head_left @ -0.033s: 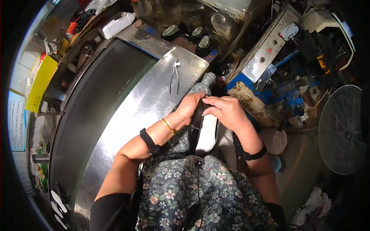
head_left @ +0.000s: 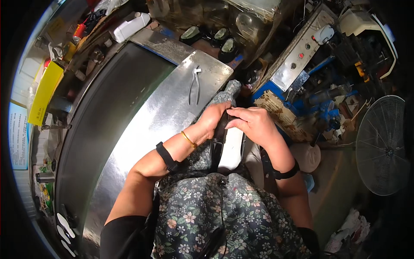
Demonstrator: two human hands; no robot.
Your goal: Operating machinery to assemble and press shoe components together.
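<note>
Across my lap lies a dark shoe with a white, sole-shaped underside [head_left: 231, 151] turned up. My left hand [head_left: 211, 120] is closed round its dark far end from the left side. Thumb and forefinger of my right hand [head_left: 256, 125] come together in a pinch at that same end, right beside the left fingertips. What sits between these right fingers is too small or hidden to make out. Beyond my hands, lasting pincers [head_left: 195, 86] rest on the shiny metal table [head_left: 133, 134].
A dark conveyor belt [head_left: 116, 86] curves along the left. Several dark shoes [head_left: 222, 34] stand at the back. To the right are a control panel [head_left: 301, 49] with buttons and a round fan [head_left: 386, 146]. White insole shapes [head_left: 65, 225] lie at the lower left.
</note>
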